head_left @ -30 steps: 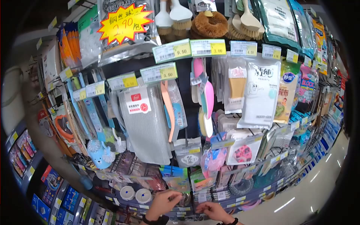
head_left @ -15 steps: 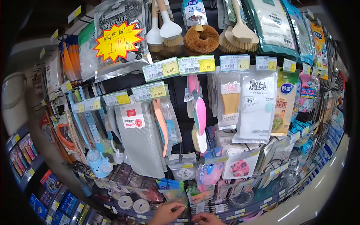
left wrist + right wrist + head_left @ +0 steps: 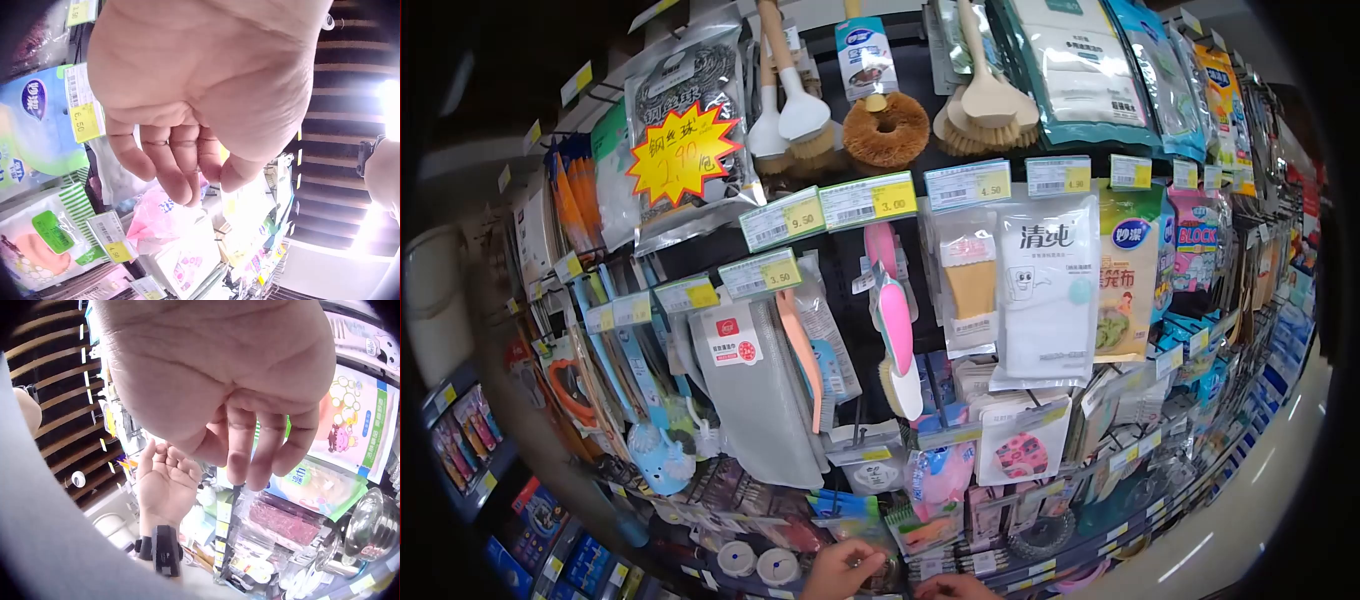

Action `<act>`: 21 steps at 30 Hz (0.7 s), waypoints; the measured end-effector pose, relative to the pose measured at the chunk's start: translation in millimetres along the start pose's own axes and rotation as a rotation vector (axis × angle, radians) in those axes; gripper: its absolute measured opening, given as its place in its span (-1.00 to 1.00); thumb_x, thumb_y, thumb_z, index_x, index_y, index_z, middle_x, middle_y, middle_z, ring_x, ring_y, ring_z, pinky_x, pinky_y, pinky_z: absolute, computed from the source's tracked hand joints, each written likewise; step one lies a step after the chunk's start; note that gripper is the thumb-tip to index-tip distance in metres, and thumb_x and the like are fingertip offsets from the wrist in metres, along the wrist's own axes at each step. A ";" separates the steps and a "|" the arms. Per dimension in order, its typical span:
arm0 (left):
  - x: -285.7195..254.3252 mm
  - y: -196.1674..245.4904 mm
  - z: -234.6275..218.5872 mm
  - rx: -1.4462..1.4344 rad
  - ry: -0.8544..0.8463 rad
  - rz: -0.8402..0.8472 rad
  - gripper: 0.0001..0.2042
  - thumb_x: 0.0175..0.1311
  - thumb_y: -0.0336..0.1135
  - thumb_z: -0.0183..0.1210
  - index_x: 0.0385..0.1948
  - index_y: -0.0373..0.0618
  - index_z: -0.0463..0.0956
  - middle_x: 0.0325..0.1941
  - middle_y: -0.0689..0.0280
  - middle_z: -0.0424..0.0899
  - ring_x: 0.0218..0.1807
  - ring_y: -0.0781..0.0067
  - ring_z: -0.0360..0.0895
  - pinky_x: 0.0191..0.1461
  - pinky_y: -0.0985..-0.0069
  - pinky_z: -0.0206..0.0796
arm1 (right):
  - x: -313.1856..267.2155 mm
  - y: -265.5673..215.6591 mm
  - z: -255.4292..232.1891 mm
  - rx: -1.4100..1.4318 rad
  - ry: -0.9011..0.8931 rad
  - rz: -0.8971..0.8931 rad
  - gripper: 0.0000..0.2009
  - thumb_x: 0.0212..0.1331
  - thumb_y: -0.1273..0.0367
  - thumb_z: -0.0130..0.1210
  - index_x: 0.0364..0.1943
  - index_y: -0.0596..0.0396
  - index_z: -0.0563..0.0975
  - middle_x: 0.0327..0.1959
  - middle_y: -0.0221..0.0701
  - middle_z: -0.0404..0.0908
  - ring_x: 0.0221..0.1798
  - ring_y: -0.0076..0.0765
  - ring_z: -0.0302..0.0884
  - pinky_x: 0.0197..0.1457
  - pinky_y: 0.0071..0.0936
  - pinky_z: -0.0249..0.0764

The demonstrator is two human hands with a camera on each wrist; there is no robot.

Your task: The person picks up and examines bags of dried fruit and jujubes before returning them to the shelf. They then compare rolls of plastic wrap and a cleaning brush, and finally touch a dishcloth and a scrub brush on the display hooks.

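Observation:
Both hands are empty and held low in front of a shop rack, fingers loosely bent. The left hand (image 3: 843,572) shows at the bottom of the head view, in front of the lowest hanging packets. Beside it, the right hand (image 3: 956,588) is partly cut off by the frame edge. In the left wrist view, the left palm (image 3: 200,81) faces the camera, with a pink packet (image 3: 159,215) beyond the fingertips. The right palm (image 3: 231,369) fills the top of the right wrist view, near a green-edged packet (image 3: 322,487).
Hooks hold a white packet (image 3: 1048,310), a pink-and-white brush (image 3: 895,330) and a grey mesh cloth (image 3: 770,410). Above hang a round brown brush (image 3: 870,145) and a steel-wool bag (image 3: 690,80). Price tags (image 3: 867,202) stick out from the rack. Metal bowls (image 3: 373,525) sit low down.
The head view has swung, so the rack's goods sit farther left and lower. Both hands appear lower in it, and the right one is more cut off. Neither has taken anything.

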State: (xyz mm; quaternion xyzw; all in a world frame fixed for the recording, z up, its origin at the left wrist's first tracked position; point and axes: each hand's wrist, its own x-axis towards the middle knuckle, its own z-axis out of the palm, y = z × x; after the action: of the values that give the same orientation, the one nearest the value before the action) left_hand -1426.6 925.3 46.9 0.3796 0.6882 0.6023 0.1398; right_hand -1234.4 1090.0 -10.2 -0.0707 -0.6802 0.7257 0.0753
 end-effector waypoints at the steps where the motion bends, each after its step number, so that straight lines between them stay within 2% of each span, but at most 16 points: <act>1: 2.5 7.2 2.8 -0.093 -0.005 0.003 -0.86 0.35 -0.40 0.34 -0.37 -0.18 0.56 -0.44 0.39 0.65 -0.38 0.65 0.57 -0.29 0.59 0.42 | -1.3 -1.0 -2.0 -0.089 -0.008 -0.027 -0.80 0.33 0.53 0.07 -0.06 0.15 0.66 -0.20 -0.42 0.72 -0.16 -0.54 0.62 -0.08 -0.49 0.59; 5: 11.1 17.3 7.2 -0.092 0.013 0.027 -0.84 0.37 -0.42 0.32 -0.39 -0.14 0.49 -0.44 0.41 0.61 -0.39 0.68 0.52 -0.31 0.60 0.39 | -6.5 5.8 -10.0 -0.019 0.006 -0.029 -0.80 0.31 0.54 0.08 -0.07 0.16 0.66 -0.22 -0.40 0.73 -0.16 -0.52 0.63 -0.08 -0.48 0.57; 7: 22.7 13.3 -1.4 0.179 0.022 0.212 -0.84 0.40 -0.38 0.31 -0.33 -0.12 0.48 -0.36 0.39 0.63 -0.35 0.65 0.53 -0.27 0.58 0.40 | -7.6 11.8 -14.9 0.043 0.012 -0.089 -0.82 0.33 0.53 0.08 -0.08 0.17 0.66 -0.22 -0.41 0.74 -0.15 -0.51 0.64 -0.06 -0.48 0.57; 8: 29.0 14.4 -4.4 -0.122 0.008 0.255 -0.80 0.23 -0.47 0.40 -0.17 -0.27 0.62 -0.18 0.14 0.77 -0.15 0.38 0.74 -0.06 0.47 0.55 | -9.2 11.4 -16.6 0.047 0.009 -0.089 -0.82 0.33 0.53 0.08 -0.08 0.17 0.66 -0.22 -0.41 0.74 -0.15 -0.51 0.64 -0.06 -0.48 0.57; 9: 32.9 30.9 -7.7 -0.118 0.010 0.252 -0.80 0.23 -0.47 0.40 -0.17 -0.27 0.62 -0.18 0.14 0.77 -0.15 0.38 0.74 -0.06 0.47 0.55 | -10.7 8.2 -18.3 0.030 0.028 -0.063 -0.83 0.35 0.52 0.08 -0.08 0.17 0.66 -0.20 -0.40 0.74 -0.14 -0.50 0.64 -0.05 -0.47 0.57; 11: 39.9 81.2 -16.7 -0.029 0.055 0.434 -0.77 0.15 -0.58 0.40 -0.21 -0.25 0.54 -0.18 0.10 0.73 -0.11 0.29 0.73 0.03 0.41 0.53 | -14.8 8.2 -19.1 0.018 0.038 -0.032 -0.84 0.36 0.51 0.08 -0.08 0.17 0.66 -0.19 -0.39 0.74 -0.12 -0.49 0.64 -0.05 -0.46 0.57; 13: 50.9 133.6 -28.6 0.041 0.080 0.690 -0.77 0.13 -0.55 0.40 -0.23 -0.24 0.55 -0.21 0.11 0.73 -0.15 0.28 0.71 0.02 0.40 0.52 | -14.8 8.9 -22.0 0.007 0.026 -0.055 -0.85 0.39 0.49 0.10 -0.07 0.17 0.66 -0.19 -0.40 0.74 -0.13 -0.50 0.64 -0.05 -0.46 0.58; 17: 64.9 224.2 -45.5 0.197 0.256 1.059 -0.81 0.19 -0.39 0.35 -0.25 -0.21 0.55 -0.21 0.12 0.68 -0.18 0.24 0.62 -0.05 0.39 0.42 | -20.5 -8.0 -26.8 0.030 -0.016 0.002 -0.85 0.40 0.47 0.12 -0.05 0.17 0.65 -0.19 -0.41 0.73 -0.15 -0.50 0.63 -0.05 -0.46 0.58; 19: 79.6 259.1 -49.6 0.369 0.345 1.179 -0.77 0.26 -0.25 0.27 -0.25 -0.23 0.56 -0.19 0.11 0.67 -0.16 0.19 0.57 -0.03 0.36 0.37 | -22.1 -16.1 -29.2 0.117 -0.049 0.118 -0.84 0.40 0.46 0.12 -0.05 0.18 0.64 -0.20 -0.42 0.72 -0.18 -0.52 0.61 -0.07 -0.48 0.57; 21: 98.1 290.2 -56.5 0.566 0.368 1.243 -0.69 0.32 -0.14 0.16 -0.16 -0.26 0.59 -0.13 0.06 0.65 -0.07 0.10 0.55 0.05 0.28 0.35 | -23.9 -24.2 -29.9 0.091 -0.048 0.073 -0.84 0.41 0.46 0.12 -0.05 0.19 0.64 -0.21 -0.42 0.72 -0.19 -0.53 0.61 -0.07 -0.48 0.57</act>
State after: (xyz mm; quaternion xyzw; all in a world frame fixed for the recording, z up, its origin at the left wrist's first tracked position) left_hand -1426.6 948.3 357.6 0.6160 0.4864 0.4230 -0.4528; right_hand -1204.6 1115.8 12.1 -0.0744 -0.6452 0.7596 0.0356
